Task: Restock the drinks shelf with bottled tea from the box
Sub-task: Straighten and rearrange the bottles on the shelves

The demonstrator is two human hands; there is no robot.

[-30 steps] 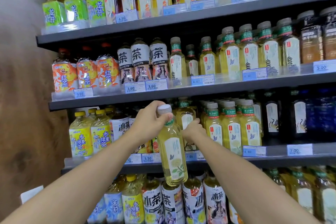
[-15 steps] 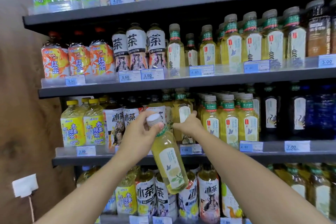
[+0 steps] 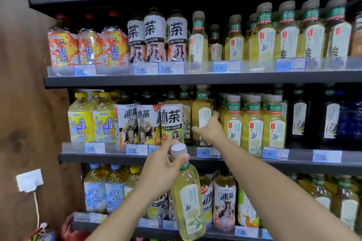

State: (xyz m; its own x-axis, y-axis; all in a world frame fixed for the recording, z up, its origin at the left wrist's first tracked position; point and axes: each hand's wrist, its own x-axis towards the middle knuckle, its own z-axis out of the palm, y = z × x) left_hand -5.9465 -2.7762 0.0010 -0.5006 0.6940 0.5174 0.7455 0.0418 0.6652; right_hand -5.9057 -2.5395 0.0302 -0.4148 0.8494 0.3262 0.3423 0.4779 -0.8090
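Note:
My left hand [image 3: 162,166] grips a yellow bottled tea [image 3: 189,199] by its neck, just under the white cap, and holds it upright in front of the lower shelves. My right hand [image 3: 210,130] reaches into the middle shelf [image 3: 125,157] and wraps around a taller yellow tea bottle [image 3: 201,111] standing there. To its right stands a row of matching small yellow tea bottles [image 3: 254,123] with green neck bands. The box is not in view.
Iced-tea bottles [image 3: 148,123] and yellow-capped fruit green tea bottles [image 3: 92,117] fill the middle shelf's left side. Dark bottles [image 3: 299,117] stand at its right. Shelves above and below are full. A wooden wall [image 3: 23,103] carries a white socket [image 3: 29,180].
My left hand has lowered the held bottle below the middle shelf edge. My right hand has reached further in, onto the tall bottle. The view has moved closer and tilted down.

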